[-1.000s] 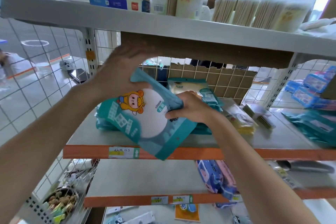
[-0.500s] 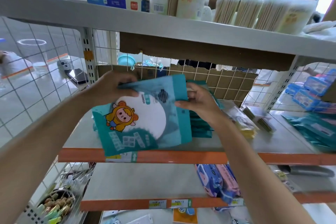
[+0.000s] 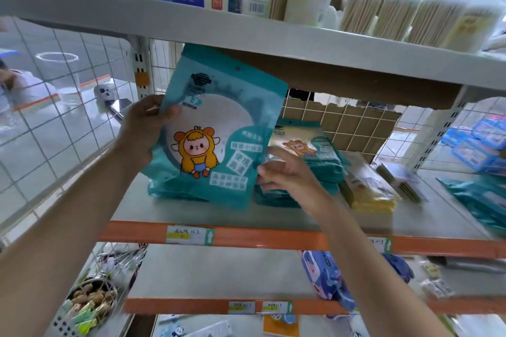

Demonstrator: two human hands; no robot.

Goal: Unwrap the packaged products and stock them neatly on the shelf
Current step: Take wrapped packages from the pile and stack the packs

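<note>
I have the teal pouch [image 3: 219, 128] upright in the air above the middle shelf [image 3: 191, 210]. My left hand [image 3: 145, 128] pinches its upper left edge, thumb on the front. My right hand [image 3: 287, 172] is spread loosely at the lower right corner; I can't tell whether it touches the pouch. With one edge carrying the whole pouch, I judge a slip likely: the film looks slick, and the bag could swing or drop off the shelf's front lip. The pouch's top corner sits close under the upper shelf [image 3: 301, 44], so raising it would snag or crease it. Just to the right, a stack of matching pouches [image 3: 309, 150] lies flat, and a careless placing could push it askew or into the yellow packs [image 3: 367, 191] beside it. More teal shows low behind the held pouch, possibly another pile, so the landing spot is partly hidden from me. Cardboard [image 3: 342, 128] behind the wire grid limits depth.
</note>
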